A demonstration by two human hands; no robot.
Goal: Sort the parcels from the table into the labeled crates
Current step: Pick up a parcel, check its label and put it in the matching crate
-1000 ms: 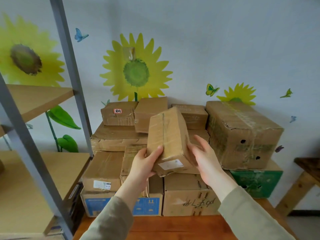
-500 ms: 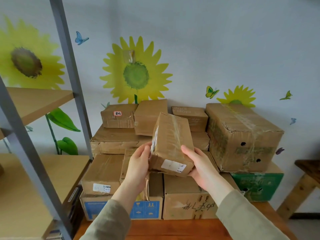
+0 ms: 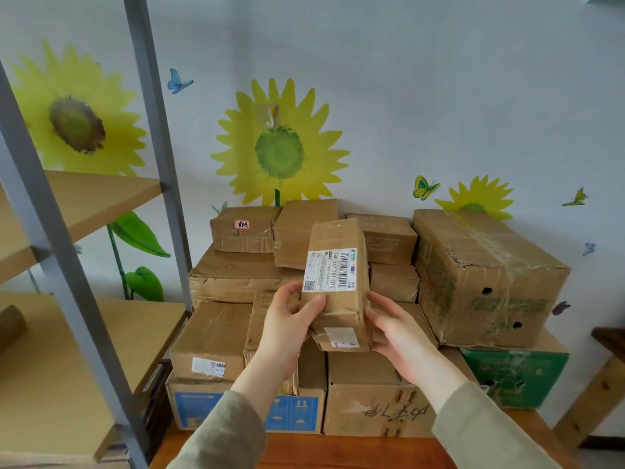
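I hold a small brown cardboard parcel upright in front of me, above the pile. Its white shipping label with a barcode faces me, and a smaller label sits on its lower end. My left hand grips its left side with the thumb across the front. My right hand cups its right lower edge with curled fingers. Behind it a stack of several brown parcels rests on the wooden table. No labeled crate is in view.
A large taped carton sits at the right on a green box. A grey metal shelf frame with wooden boards stands at the left. A wooden bench corner shows at far right. Sunflower stickers cover the wall.
Both hands turned the parcel over, so the face with the big barcode label now points at me. It stayed above the pile.
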